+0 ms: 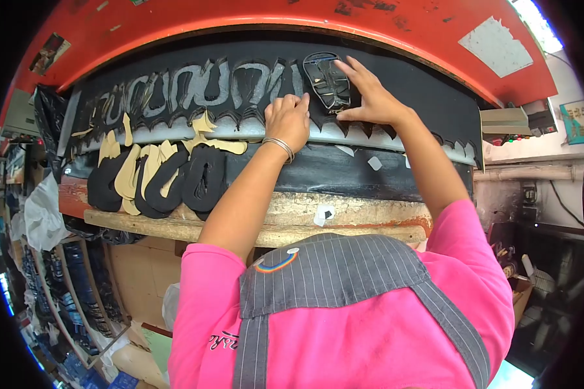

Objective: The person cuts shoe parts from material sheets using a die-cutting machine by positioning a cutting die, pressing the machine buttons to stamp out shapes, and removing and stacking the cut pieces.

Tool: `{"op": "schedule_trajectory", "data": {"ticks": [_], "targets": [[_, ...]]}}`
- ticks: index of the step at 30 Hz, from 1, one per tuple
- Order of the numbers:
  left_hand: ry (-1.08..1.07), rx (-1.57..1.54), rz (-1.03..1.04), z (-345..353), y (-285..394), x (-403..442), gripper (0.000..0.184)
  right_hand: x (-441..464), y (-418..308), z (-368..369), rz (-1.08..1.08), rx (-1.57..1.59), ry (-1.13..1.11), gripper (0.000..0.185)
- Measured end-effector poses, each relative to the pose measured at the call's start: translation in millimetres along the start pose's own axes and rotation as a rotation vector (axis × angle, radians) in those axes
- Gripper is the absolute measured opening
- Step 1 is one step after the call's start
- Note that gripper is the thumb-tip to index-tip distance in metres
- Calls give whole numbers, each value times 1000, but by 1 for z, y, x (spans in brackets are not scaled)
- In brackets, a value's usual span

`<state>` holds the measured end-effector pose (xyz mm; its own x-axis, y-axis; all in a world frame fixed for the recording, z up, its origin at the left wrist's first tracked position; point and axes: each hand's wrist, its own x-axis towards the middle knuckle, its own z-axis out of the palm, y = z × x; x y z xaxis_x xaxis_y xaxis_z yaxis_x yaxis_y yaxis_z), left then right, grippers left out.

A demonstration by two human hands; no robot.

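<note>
A metal cutting die (328,83) with a shoe-part outline stands on a black sheet (409,84). My right hand (375,100) spans the die's right side, thumb by its lower tip and fingers at its upper edge, gripping it. Left of the die, my left hand (287,123) rests on the sheet with its fingers curled; what lies under the fingertips is hidden. Along the sheet to the left runs a row of cut-out openings (201,84), many U-shaped. Jagged remnants line the sheet's near edge.
Stacks of black cut pieces (204,178) and beige pieces (128,172) lie at the near left. A red machine beam (240,16) crosses above the sheet. A worn wooden ledge (156,223) borders the near side. Small scraps (374,163) lie on the dark strip.
</note>
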<state>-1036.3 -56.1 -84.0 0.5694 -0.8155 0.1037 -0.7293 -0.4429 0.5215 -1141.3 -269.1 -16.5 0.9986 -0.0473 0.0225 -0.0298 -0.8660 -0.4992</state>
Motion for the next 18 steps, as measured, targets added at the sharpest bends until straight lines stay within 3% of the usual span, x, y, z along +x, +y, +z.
{"op": "schedule_trajectory", "data": {"ticks": [2, 6, 11, 18], "targets": [[9, -4, 2, -1, 1, 1, 42, -6, 8, 22, 171, -24, -43, 97], [-39, 21, -27, -3, 2, 4, 46, -5, -17, 43, 276, 24, 142, 89], [-63, -23, -40, -7, 2, 9, 47, -9, -34, 63, 342, -80, 329, 86], [-25, -5, -22, -4, 0, 7, 47, -14, -26, 68, 245, -97, 335, 88]]}}
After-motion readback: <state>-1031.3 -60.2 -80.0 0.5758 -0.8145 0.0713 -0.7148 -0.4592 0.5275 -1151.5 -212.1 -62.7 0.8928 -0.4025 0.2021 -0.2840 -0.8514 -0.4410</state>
